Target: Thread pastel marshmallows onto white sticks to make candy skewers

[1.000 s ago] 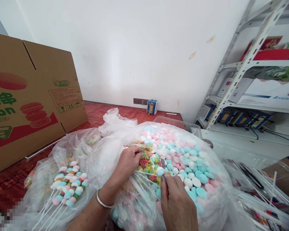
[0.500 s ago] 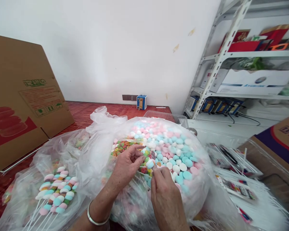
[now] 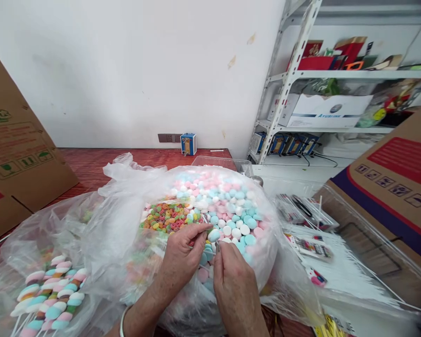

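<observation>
My left hand [image 3: 184, 250] is closed in a pinch, with a pale blue and white marshmallow [image 3: 214, 235] at its fingertips, seemingly on a thin white stick mostly hidden by the fingers. Close on its right, my right hand [image 3: 236, 285] has thumb and forefinger pressed together; what they hold is hidden. Both hands are over a large clear plastic bag [image 3: 266, 262] of pink, white and blue marshmallows [image 3: 244, 229]. Colourful ring-shaped gummies [image 3: 166, 215] lie in the left part. Finished-looking marshmallow sticks [image 3: 56, 295] lie in plastic at the left.
A cardboard box [image 3: 17, 154] stands at the left, another [image 3: 400, 187] at the right. White sticks [image 3: 347, 267] and small packets [image 3: 308, 248] fill a clear tray on the right. Behind are a small blue device [image 3: 188, 144] and a white metal shelf [image 3: 284, 93].
The view has turned to the right, so things appear further left. My hands remain close together, and the white stick seen between them earlier is now mostly hidden.
</observation>
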`<move>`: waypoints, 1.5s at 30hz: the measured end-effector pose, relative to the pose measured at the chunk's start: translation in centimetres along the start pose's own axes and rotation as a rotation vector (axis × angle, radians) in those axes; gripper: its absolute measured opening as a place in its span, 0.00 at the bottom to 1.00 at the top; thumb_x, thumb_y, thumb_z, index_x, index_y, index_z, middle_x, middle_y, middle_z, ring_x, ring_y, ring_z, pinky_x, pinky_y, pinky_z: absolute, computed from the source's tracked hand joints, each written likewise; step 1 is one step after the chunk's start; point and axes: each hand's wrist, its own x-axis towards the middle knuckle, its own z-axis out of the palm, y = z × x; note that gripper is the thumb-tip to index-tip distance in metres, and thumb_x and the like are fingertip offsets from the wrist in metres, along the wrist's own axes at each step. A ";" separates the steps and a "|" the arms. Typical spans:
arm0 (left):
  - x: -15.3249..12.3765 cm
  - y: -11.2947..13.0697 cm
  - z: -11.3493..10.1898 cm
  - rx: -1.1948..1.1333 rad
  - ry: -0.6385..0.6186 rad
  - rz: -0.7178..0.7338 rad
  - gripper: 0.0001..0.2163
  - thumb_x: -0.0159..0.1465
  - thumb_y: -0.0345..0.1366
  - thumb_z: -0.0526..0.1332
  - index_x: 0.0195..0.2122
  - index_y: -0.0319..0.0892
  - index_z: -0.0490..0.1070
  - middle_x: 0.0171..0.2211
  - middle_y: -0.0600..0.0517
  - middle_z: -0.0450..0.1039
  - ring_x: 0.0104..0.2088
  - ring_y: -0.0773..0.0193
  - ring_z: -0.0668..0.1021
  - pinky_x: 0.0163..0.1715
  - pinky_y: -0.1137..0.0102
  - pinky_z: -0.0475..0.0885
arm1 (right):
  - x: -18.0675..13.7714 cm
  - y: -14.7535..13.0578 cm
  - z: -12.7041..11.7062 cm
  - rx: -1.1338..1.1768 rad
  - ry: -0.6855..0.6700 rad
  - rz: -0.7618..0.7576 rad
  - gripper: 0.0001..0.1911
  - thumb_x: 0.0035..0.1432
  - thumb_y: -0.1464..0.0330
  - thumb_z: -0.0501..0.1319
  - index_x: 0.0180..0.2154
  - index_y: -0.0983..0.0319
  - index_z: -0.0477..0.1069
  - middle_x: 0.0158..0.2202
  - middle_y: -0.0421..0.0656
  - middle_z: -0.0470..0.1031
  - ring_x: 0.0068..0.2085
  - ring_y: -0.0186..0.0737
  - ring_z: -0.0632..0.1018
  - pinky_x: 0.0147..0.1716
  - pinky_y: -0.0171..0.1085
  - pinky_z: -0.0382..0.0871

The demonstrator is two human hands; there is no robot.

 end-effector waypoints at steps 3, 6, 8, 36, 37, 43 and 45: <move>-0.3 0.1 0.5 0.033 -0.006 0.036 0.11 0.66 0.31 0.57 0.42 0.45 0.80 0.40 0.50 0.82 0.41 0.61 0.82 0.43 0.69 0.76 | 0.7 0.3 0.0 -0.025 -0.052 0.045 0.14 0.66 0.76 0.48 0.30 0.58 0.65 0.27 0.40 0.72 0.27 0.38 0.75 0.26 0.35 0.59; 0.4 0.1 0.6 0.046 -0.015 0.034 0.14 0.68 0.31 0.54 0.51 0.46 0.75 0.41 0.50 0.82 0.39 0.63 0.82 0.42 0.70 0.76 | 2.1 1.3 -0.7 -0.031 -0.085 0.086 0.12 0.66 0.73 0.51 0.29 0.58 0.65 0.28 0.39 0.72 0.28 0.37 0.75 0.27 0.34 0.59; 1.5 0.0 0.5 0.127 -0.001 0.021 0.15 0.69 0.31 0.54 0.53 0.44 0.73 0.40 0.50 0.81 0.38 0.63 0.82 0.40 0.69 0.75 | 3.3 2.2 -1.4 -0.056 -0.082 0.132 0.10 0.66 0.71 0.53 0.30 0.58 0.66 0.30 0.41 0.73 0.30 0.38 0.75 0.28 0.35 0.59; 1.7 -0.4 0.4 0.020 -0.278 0.377 0.06 0.65 0.26 0.61 0.40 0.43 0.73 0.39 0.48 0.77 0.42 0.63 0.77 0.43 0.70 0.72 | 5.4 4.8 -2.6 1.167 -0.320 0.598 0.22 0.53 0.50 0.62 0.39 0.61 0.67 0.23 0.31 0.58 0.19 0.27 0.53 0.16 0.29 0.45; 1.6 -0.4 0.5 0.008 -0.262 0.397 0.06 0.65 0.26 0.62 0.40 0.42 0.73 0.39 0.48 0.77 0.43 0.62 0.77 0.44 0.69 0.72 | 5.4 4.6 -2.6 1.208 -0.341 0.610 0.21 0.52 0.51 0.63 0.38 0.60 0.67 0.22 0.30 0.57 0.19 0.26 0.53 0.16 0.29 0.44; 1.3 -0.7 0.7 0.055 -0.158 0.350 0.03 0.64 0.28 0.64 0.37 0.41 0.72 0.32 0.51 0.75 0.33 0.66 0.76 0.35 0.73 0.71 | 5.2 4.3 -2.3 1.311 -0.405 0.656 0.13 0.50 0.60 0.65 0.32 0.60 0.66 0.19 0.29 0.55 0.18 0.25 0.51 0.16 0.28 0.41; 1.2 -0.8 0.6 0.054 -0.123 0.330 0.04 0.63 0.28 0.64 0.38 0.41 0.72 0.31 0.52 0.74 0.32 0.67 0.76 0.33 0.73 0.71 | 5.2 4.4 -2.2 1.315 -0.421 0.666 0.10 0.48 0.63 0.64 0.31 0.60 0.66 0.18 0.29 0.55 0.18 0.25 0.51 0.16 0.28 0.42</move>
